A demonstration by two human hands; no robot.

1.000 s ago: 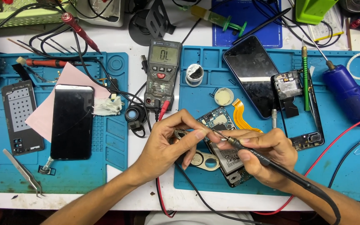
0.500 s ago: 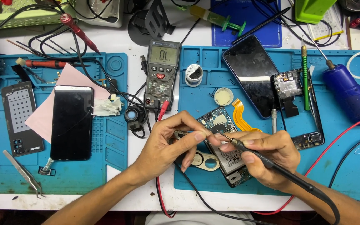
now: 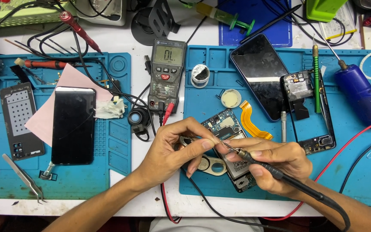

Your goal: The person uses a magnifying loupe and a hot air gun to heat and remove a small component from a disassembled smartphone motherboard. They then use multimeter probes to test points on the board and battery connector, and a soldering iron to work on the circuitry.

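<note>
My left hand (image 3: 174, 148) pinches a thin probe tip over a phone circuit board (image 3: 223, 124) that lies on the right blue mat (image 3: 357, 172). My right hand (image 3: 273, 163) grips a black multimeter probe (image 3: 280, 174), its metal tip pointing left at the board close to my left fingertips. The probe's black lead runs off to the lower right. A grey multimeter (image 3: 167, 71) stands between the two mats, with red and black leads plugged in at its bottom. An orange flex cable (image 3: 253, 124) lies beside the board.
A dark phone (image 3: 260, 75) and a stripped phone frame (image 3: 308, 109) lie right of the board. A blue iron handle (image 3: 361, 94) sits far right. On the left blue mat (image 3: 117, 159) lie a black phone (image 3: 74, 124), a back cover (image 3: 20, 120) and tweezers (image 3: 24, 178).
Both hands stay over the circuit board; the probe tip and my left fingers have shifted only slightly.
</note>
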